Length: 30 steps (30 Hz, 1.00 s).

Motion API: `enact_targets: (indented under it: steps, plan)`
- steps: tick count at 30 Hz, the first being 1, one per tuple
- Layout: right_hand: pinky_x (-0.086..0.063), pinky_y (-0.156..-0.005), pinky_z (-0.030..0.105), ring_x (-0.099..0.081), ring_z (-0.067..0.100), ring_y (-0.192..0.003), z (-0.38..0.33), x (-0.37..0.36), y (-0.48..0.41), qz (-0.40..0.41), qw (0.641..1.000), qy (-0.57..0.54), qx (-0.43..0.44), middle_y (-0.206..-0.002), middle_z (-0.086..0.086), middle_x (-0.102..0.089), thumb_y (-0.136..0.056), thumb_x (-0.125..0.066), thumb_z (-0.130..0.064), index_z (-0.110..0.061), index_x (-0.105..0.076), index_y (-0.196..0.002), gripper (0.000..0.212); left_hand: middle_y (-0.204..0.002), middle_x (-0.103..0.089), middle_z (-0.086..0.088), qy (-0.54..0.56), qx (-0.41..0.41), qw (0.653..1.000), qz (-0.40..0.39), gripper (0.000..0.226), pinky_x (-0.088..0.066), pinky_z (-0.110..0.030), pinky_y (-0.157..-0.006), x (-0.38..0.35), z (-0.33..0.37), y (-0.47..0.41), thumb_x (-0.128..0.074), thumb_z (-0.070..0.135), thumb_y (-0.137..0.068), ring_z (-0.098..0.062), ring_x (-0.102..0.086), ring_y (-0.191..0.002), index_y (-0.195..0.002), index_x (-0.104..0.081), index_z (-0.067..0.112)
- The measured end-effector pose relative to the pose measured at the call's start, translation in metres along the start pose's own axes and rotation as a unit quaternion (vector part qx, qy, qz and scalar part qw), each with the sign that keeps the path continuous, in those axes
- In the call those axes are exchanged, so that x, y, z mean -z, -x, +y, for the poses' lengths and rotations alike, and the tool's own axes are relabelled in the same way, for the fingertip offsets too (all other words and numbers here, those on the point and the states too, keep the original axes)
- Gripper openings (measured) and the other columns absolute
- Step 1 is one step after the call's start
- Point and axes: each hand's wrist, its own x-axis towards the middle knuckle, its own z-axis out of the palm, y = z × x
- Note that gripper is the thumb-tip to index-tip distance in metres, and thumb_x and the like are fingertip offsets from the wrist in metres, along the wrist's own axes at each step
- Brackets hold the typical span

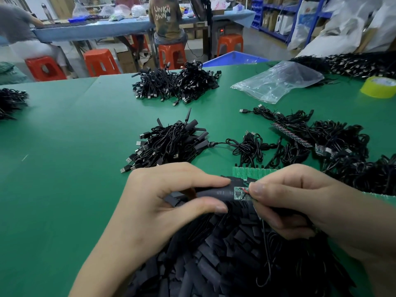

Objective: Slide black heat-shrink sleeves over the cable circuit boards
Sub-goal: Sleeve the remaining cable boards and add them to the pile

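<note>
Progress looks to be mid-batch, with one joint in hand. The left hand [171, 196] pinches a black sleeve [214, 192] between thumb and forefinger. The right hand [300, 196] pinches the small circuit board [241, 193] at its cable end, and the cable [266, 254] trails down toward 6 o'clock.

The sleeve's mouth meets the board's left edge at the centre of the view. Most of the board shows bare, so the slide has hardly begun; whether the tip is inside I cannot tell.

At 11 o'clock from the hands lies a bundle of sleeved cables [171, 144], apparently finished. A strip of green boards [252, 172] at 1 o'clock and a tangle of unsleeved cables [334, 142] at 2 o'clock remain. A heap of loose sleeves [214, 260] at 6 o'clock suggests plenty left.
</note>
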Motion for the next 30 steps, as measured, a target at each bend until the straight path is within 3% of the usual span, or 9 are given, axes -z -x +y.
enact_targets:
  steps: [3, 12, 17, 22, 30]
  plan:
    - [-0.024, -0.041, 0.016, -0.023, 0.014, -0.045, 0.002, -0.003, -0.002, -0.011, 1.000, 0.004, -0.010, -0.051, 0.007, -0.025, -0.090, -0.058, -0.043, -0.016, -0.059, -0.054, 0.045, -0.089, -0.076, 0.011, -0.017, -0.015, 1.000, -0.002, 0.022, -0.054, -0.023, -0.074, -0.003, 0.004, -0.001, -0.083, 0.032, -0.079, -0.008, -0.072, -0.084, -0.098, -0.080, 0.021]
    - [-0.028, -0.044, 0.015, -0.029, 0.013, -0.046, 0.003, -0.003, -0.003, -0.002, 1.000, 0.013, -0.007, -0.050, 0.000, -0.032, -0.091, -0.055, -0.044, -0.018, -0.063, -0.057, 0.043, -0.090, -0.074, 0.010, -0.056, -0.026, 0.998, -0.020, 0.023, -0.055, -0.025, -0.073, -0.006, 0.006, -0.002, -0.080, 0.027, -0.080, -0.005, -0.070, -0.083, -0.101, -0.080, 0.017]
    - [-0.038, -0.054, 0.023, -0.046, 0.012, -0.053, 0.002, -0.001, -0.001, 0.039, 0.996, 0.077, 0.038, -0.058, -0.005, -0.049, -0.093, -0.055, -0.041, -0.021, -0.070, -0.083, 0.027, -0.092, -0.073, 0.014, -0.067, -0.028, 0.997, 0.018, 0.017, -0.052, -0.016, -0.076, -0.001, 0.007, -0.002, -0.079, 0.026, -0.082, -0.002, -0.070, -0.085, -0.098, -0.079, 0.021]
    - [-0.037, -0.054, 0.026, -0.044, 0.013, -0.052, -0.001, -0.001, 0.000, 0.080, 0.982, 0.154, 0.074, -0.056, -0.001, -0.051, -0.094, -0.055, -0.041, -0.024, -0.065, -0.078, 0.025, -0.095, -0.072, 0.017, -0.067, -0.035, 0.996, 0.044, 0.016, -0.049, -0.014, -0.077, -0.003, 0.010, -0.001, -0.077, 0.027, -0.085, -0.003, -0.069, -0.089, -0.102, -0.077, 0.025]
    - [-0.032, -0.052, 0.027, -0.040, 0.011, -0.052, -0.003, -0.004, -0.002, 0.097, 0.979, 0.167, 0.068, -0.055, -0.003, -0.046, -0.090, -0.057, -0.042, -0.022, -0.063, -0.071, 0.028, -0.095, -0.073, 0.015, -0.068, -0.035, 0.996, 0.044, 0.016, -0.048, -0.013, -0.079, -0.007, 0.011, -0.002, -0.077, 0.024, -0.084, -0.001, -0.069, -0.089, -0.100, -0.079, 0.020]
